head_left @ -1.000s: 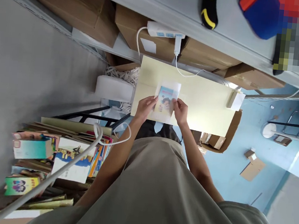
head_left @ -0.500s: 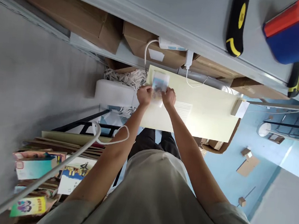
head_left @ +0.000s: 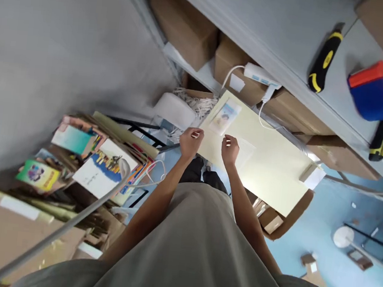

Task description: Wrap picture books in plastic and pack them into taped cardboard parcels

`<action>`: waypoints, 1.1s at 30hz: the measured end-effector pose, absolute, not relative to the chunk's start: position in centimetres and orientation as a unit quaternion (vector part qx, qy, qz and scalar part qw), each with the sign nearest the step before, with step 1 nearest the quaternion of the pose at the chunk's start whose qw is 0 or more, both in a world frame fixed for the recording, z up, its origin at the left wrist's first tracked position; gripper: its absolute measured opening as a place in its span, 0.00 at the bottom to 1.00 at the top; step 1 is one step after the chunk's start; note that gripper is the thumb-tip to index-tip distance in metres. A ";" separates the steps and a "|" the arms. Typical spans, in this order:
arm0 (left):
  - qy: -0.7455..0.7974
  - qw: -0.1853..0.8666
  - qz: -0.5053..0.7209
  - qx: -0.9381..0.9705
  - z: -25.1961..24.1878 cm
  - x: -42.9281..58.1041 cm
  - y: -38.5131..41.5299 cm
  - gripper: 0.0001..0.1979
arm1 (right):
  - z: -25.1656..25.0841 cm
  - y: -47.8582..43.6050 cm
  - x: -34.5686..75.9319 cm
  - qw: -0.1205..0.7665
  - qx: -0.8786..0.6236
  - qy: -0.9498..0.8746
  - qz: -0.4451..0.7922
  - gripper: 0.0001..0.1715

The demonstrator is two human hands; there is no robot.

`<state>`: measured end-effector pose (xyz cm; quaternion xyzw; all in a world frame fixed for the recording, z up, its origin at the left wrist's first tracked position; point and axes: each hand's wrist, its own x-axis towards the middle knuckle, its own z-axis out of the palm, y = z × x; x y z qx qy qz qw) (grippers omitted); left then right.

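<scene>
A picture card in a clear sleeve [head_left: 226, 116] lies flat on a pale yellow board [head_left: 274, 163], near the board's left end. My left hand [head_left: 190, 143] hovers by the board's left edge, below the card, its fingers curled in with nothing visible in them. Just below the card's lower right corner is my right hand [head_left: 230, 151], also closed, thumb and fingertips together and no object showing. Both hands are apart from the card. A pale sheet [head_left: 246, 153] lies on the board right beside my right hand.
A grey shelf [head_left: 274, 38] above carries cutter knives [head_left: 325, 61] and a red-and-blue holder [head_left: 378, 92]. Cardboard boxes [head_left: 183, 24] and a power strip [head_left: 262, 75] sit beneath. Booklets [head_left: 105, 166] are stacked left, behind a grey rod [head_left: 67, 219]. A small block [head_left: 311, 174] stands on the board's right end.
Both hands have let go of the sleeved picture card and drawn back toward my body. The card now rests on the board. My view has turned, tilting the whole scene.
</scene>
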<state>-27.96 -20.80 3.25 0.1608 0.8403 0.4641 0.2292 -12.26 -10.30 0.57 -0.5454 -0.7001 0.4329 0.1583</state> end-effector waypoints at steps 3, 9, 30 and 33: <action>0.831 0.205 0.504 0.113 5.0 -25.8 -26.4 0.07 | 1.2 -13.0 -13.0 0.167 -0.477 -0.715 0.483 0.17; 0.826 0.148 0.544 -0.012 6.8 -22.4 -36.7 0.07 | 2.6 -18.7 -15.0 0.168 -0.336 -0.756 0.537 0.21; 0.665 -0.123 0.666 -0.316 5.6 -19.2 -79.7 0.17 | 4.8 -61.1 -25.6 -0.187 -0.077 -0.814 0.544 0.27; 0.676 -0.113 0.661 -0.305 4.7 -18.5 -83.7 0.19 | 6.2 -63.8 -25.2 -0.151 -0.103 -0.849 0.496 0.28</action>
